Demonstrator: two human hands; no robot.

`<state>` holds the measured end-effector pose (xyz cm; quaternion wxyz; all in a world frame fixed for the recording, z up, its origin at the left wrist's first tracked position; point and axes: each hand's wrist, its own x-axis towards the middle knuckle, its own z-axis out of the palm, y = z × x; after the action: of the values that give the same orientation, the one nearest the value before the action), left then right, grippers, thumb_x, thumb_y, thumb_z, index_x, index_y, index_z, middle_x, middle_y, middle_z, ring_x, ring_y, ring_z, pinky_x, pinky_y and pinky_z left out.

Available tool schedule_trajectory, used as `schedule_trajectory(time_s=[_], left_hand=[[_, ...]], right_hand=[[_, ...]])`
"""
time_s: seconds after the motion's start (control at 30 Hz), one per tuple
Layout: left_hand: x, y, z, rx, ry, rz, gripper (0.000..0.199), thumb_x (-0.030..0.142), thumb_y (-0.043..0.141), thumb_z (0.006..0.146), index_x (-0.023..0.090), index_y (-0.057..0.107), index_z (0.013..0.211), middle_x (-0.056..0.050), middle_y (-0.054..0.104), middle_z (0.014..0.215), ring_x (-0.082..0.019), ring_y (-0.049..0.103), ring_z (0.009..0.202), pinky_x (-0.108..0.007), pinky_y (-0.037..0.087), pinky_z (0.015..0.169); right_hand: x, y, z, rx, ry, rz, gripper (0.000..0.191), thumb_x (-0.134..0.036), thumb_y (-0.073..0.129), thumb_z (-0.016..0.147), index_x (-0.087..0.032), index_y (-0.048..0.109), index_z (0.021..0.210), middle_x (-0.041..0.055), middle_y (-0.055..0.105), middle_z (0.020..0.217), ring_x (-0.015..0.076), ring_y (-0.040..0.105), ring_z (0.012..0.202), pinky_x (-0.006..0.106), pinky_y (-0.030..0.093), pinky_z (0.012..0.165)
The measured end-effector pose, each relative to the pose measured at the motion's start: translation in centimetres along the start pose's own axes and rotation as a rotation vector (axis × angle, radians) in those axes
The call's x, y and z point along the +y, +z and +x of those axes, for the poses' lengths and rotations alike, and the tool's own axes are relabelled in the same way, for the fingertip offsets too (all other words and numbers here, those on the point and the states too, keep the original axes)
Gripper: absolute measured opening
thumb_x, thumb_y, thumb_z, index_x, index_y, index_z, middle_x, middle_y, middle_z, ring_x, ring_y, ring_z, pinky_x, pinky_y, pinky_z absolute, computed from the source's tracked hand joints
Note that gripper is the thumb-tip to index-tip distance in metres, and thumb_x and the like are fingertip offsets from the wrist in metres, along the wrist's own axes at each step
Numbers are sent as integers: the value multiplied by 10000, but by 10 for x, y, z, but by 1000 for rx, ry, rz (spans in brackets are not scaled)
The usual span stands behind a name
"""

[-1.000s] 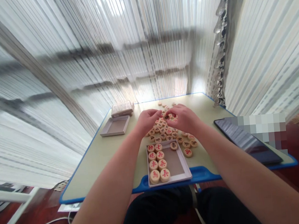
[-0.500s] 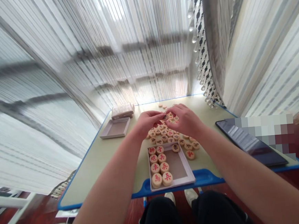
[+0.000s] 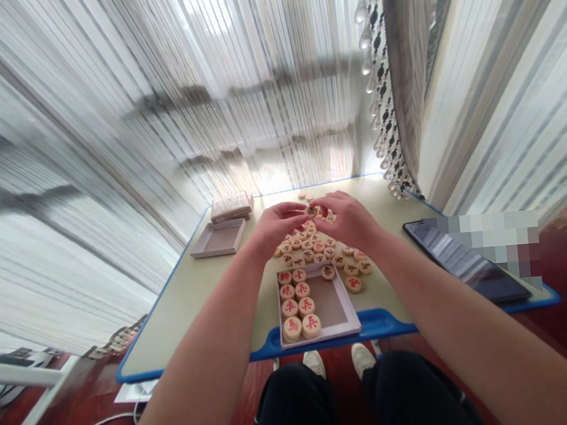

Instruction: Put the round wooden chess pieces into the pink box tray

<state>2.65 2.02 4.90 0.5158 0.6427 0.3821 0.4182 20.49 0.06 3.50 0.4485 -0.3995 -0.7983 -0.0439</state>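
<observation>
Over the middle of the table, a round Chinese chess piece with a black character [image 3: 311, 211] is held up between my two hands. My right hand [image 3: 345, 215] pinches it between thumb and index finger. My left hand [image 3: 280, 224] closes on its other side with the fingertips. Below them spreads a loose group of wooden chess pieces [image 3: 307, 245], marked in red or black. Nearer to me lies a shallow open box [image 3: 344, 302]. Two columns of red-marked pieces [image 3: 305, 306] stand along its left side, and one black-marked piece [image 3: 327, 272] sits in its far right corner.
The box lid [image 3: 218, 239] lies open side up at the left, with a flat packet [image 3: 231, 205] behind it. A dark tablet [image 3: 464, 264] rests on the right side of the table [image 3: 183, 312]. Sheer curtains [image 3: 274, 95] hang beyond the far edge.
The held piece has turned so that its black character faces me more. Both hands stay together around it. The whole view has shifted slightly.
</observation>
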Motion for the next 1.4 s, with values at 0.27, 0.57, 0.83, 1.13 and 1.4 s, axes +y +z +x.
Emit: schedule_trajectory(time_s=[0.27,0.57,0.83,1.13,1.4], left_hand=[[-3,-2,2,-47,29,11,351,286,767,596,145,650,896,-25,643,764,-94,573,618,-279,443,636],[-3,-4,1,-48,25,33,322,284,750,615,146,662,892,-29,650,763,-97,575,640,-272,449,647],[4,-2,-2,-66,45,61,299,267,727,623,140,669,887,-39,656,797,-91,569,644,-258,453,637],[15,0,-15,110,301,264,165,203,585,673,135,687,783,-51,684,776,-124,597,699,-272,474,680],[12,15,-38,201,264,238,190,259,549,713,131,663,792,-54,692,780,-124,601,674,-253,468,648]], right_hand=[[1,0,0,-5,27,89,183,-235,625,738,-200,656,916,35,610,766,186,544,785,338,450,752],[-1,-3,-1,-29,53,117,187,-238,630,730,-196,644,912,44,596,828,172,543,781,322,459,717],[-3,-5,-1,-43,24,100,164,-243,620,737,-193,626,892,42,620,839,176,548,795,332,454,739],[-43,-31,-5,-68,226,225,204,-277,642,705,-170,635,879,38,622,826,128,524,660,270,443,605],[-59,-24,-44,-59,204,234,205,-291,620,730,-184,653,902,38,619,846,155,557,763,290,452,681]])
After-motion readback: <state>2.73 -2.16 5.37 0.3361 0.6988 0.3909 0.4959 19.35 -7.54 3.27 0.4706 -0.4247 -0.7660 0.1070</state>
